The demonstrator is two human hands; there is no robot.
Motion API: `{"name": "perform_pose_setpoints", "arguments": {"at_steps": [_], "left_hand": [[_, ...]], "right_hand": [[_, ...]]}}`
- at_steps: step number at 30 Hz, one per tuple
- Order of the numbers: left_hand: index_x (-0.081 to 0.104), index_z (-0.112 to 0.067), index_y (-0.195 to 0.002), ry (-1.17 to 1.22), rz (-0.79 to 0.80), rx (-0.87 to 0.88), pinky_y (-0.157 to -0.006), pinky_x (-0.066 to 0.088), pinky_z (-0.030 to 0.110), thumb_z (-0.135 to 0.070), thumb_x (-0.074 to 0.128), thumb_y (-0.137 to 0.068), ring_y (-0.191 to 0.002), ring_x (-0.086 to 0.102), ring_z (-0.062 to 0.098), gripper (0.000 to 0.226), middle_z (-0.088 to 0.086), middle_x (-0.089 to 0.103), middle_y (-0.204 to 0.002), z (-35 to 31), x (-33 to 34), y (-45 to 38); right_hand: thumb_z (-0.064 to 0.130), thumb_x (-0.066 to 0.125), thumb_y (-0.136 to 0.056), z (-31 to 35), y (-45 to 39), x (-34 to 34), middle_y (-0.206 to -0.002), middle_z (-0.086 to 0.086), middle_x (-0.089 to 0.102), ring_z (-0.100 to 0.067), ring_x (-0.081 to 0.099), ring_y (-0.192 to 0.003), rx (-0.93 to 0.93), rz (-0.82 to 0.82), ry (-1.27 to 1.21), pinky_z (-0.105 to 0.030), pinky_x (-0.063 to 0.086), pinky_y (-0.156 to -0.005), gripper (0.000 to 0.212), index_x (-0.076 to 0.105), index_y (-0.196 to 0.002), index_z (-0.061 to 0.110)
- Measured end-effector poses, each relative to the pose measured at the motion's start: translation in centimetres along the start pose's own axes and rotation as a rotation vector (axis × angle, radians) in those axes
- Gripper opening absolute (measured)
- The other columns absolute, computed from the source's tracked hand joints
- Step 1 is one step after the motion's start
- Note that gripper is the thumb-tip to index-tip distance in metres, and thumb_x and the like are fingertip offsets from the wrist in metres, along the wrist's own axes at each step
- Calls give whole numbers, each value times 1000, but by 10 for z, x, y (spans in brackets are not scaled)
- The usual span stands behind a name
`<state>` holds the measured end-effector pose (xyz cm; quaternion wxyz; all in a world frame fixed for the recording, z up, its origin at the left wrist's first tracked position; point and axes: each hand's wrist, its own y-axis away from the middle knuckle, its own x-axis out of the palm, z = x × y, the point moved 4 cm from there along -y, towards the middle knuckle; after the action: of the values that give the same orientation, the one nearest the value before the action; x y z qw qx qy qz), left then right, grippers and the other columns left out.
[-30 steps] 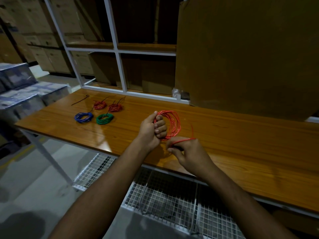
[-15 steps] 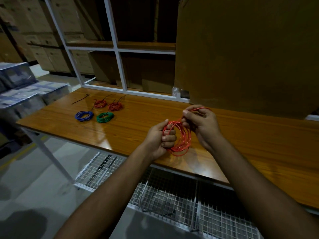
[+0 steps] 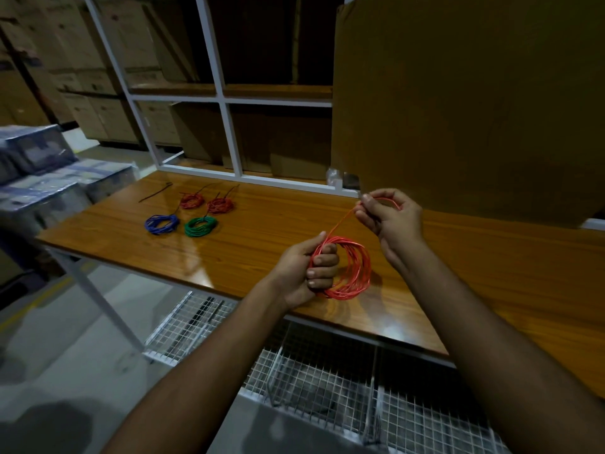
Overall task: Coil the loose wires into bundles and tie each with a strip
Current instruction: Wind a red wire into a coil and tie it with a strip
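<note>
My left hand (image 3: 306, 270) grips one side of an orange-red wire coil (image 3: 355, 271), held just above the wooden table (image 3: 262, 244) near its front edge. A taut strand runs up from the coil to my right hand (image 3: 389, 217), which pinches the wire's free end further back and to the right. Far left on the table lie a blue bundle (image 3: 162, 223), a green bundle (image 3: 200, 226) and two red bundles (image 3: 192, 200) (image 3: 221, 205), each with a dark strip sticking out. A loose black strip (image 3: 156, 192) lies behind them.
A large cardboard sheet (image 3: 458, 103) stands upright at the table's back right. A white metal shelf frame (image 3: 226, 103) runs along the back. Wire mesh baskets (image 3: 327, 381) hang under the front edge. Wrapped boxes (image 3: 42, 178) stand off the table's left end.
My right hand swung from under the coil up over it, then pulled the free end away to the back right, drawing the strand taut. My left hand kept hold of the coil.
</note>
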<state>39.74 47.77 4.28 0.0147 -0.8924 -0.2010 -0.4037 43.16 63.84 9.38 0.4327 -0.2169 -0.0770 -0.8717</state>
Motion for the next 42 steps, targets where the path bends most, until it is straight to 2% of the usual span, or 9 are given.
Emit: {"name": "perform_pose_setpoints", "arguments": {"at_steps": [4, 13, 18, 20, 23, 28, 34, 38, 42], "left_hand": [[47, -18, -72, -6, -76, 58, -39, 29, 18, -37, 40, -103, -40, 35, 6, 38, -9, 36, -51, -8, -4, 5], [47, -19, -67, 84, -156, 176, -37, 19, 16, -35, 43, -101, -36, 31, 3, 38, -10, 33, -47, -22, -13, 2], [48, -18, -67, 64, -112, 112, -35, 19, 14, -34, 43, -100, -35, 31, 2, 38, -10, 34, -47, -14, -10, -3], [48, -18, -67, 73, -87, 89, -34, 19, 14, -33, 42, -101, -35, 32, 2, 38, -9, 35, -47, -11, -8, -4], [49, -17, -67, 123, -67, 99, -36, 19, 14, -33, 41, -101, -35, 33, 2, 39, -9, 35, -47, -10, -7, -8], [49, -18, -65, 158, -121, 153, -36, 18, 14, -33, 43, -99, -35, 33, 3, 38, -9, 35, -46, -3, -9, -13], [46, -19, -66, 82, -234, 207, -32, 20, 15, -35, 39, -104, -34, 30, 3, 42, -9, 33, -46, 8, -11, -14], [41, -18, -68, -16, -310, 237, -31, 18, 16, -34, 36, -105, -32, 26, 3, 41, -9, 31, -45, 14, -6, -15], [40, -19, -68, -38, -343, 242, -32, 18, 16, -35, 36, -106, -33, 26, 4, 41, -9, 31, -45, 22, -4, -15]], "right_hand": [[-3, 74, -81, -12, -3, -21, -81, -13, 72, -21, 72, -74, 61, -14, 140, -22, 59, -61, 9, 69, -87, 3], [5, 75, -83, -25, 27, -26, -85, -11, 74, -13, 67, -76, 92, 418, 822, -22, 54, -64, 15, 75, -96, 11], [1, 73, -82, -20, 26, -25, -80, -6, 74, -14, 70, -76, 158, 474, 1005, -23, 56, -66, 11, 73, -90, 8], [-1, 71, -84, -20, 25, -27, -75, -8, 72, -15, 69, -69, 227, 448, 971, -24, 55, -58, 10, 71, -92, 5], [-13, 63, -86, -27, 29, -29, -82, -21, 70, -25, 71, -72, 400, 380, 657, -34, 61, -65, 17, 65, -100, -3], [-17, 60, -86, -35, 34, -32, -89, -24, 69, -31, 72, -76, 478, 290, 389, -33, 63, -65, 31, 60, -108, 4], [-10, 51, -94, -35, 37, -39, -96, -27, 70, -32, 73, -79, 607, 356, 282, -38, 63, -71, 24, 60, -115, -4], [26, 62, -95, -32, 39, -44, -106, -29, 68, -39, 71, -97, 630, 442, 304, -44, 60, -84, 34, 59, -115, -1], [5, 63, -94, -37, 39, -44, -93, -20, 71, -24, 72, -77, 480, 421, 482, -34, 62, -69, 20, 63, -111, -4]]}}
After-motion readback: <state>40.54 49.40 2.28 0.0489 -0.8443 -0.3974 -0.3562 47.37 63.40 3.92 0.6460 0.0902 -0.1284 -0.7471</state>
